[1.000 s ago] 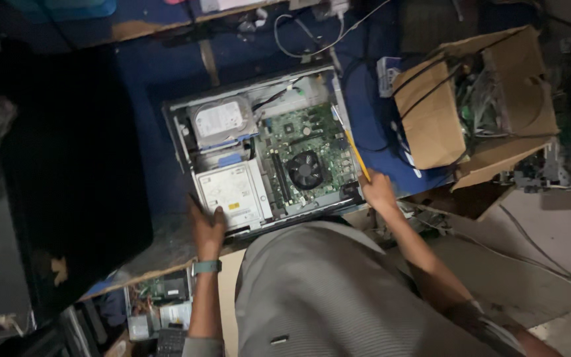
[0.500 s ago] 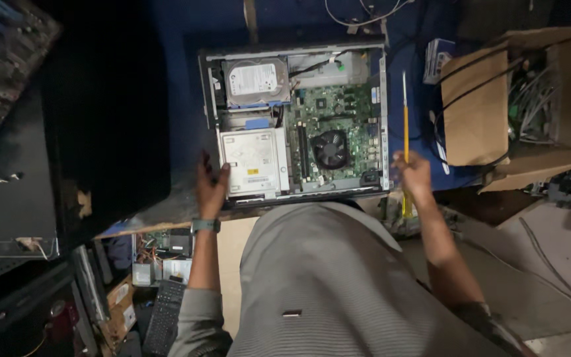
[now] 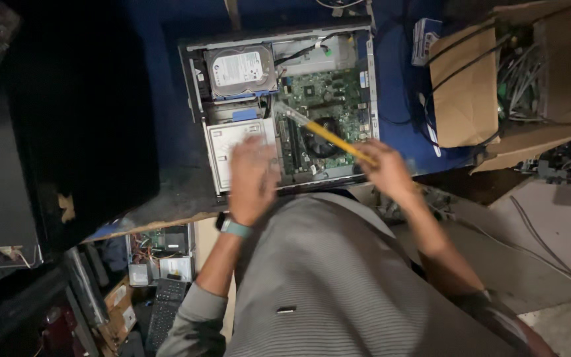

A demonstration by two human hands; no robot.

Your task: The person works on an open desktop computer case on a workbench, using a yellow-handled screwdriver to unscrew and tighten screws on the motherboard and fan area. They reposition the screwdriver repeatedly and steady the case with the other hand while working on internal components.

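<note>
Now, line by line:

Right hand [image 3: 381,168]: my grip is closed around the handle end of the yellow screwdriver [image 3: 328,135], its metal tip reaching far-left over the circuit board [image 3: 328,92].

Left hand [image 3: 252,175]: fingers spread flat, clamped on nothing — it rests on the white metal box [image 3: 223,142] at the near-left of the open computer case [image 3: 193,86].

Where it sits: the case lies flat on the blue worktop [image 3: 398,92], hard drive [image 3: 240,69] at its far-left, fan [image 3: 318,139] under the screwdriver shaft.

Risk: I judge the tip could skid across the board or snag the black cable [image 3: 299,53] — the blur says my hands are moving quickly.

Look: lid off, dusty, green board bare.
</note>
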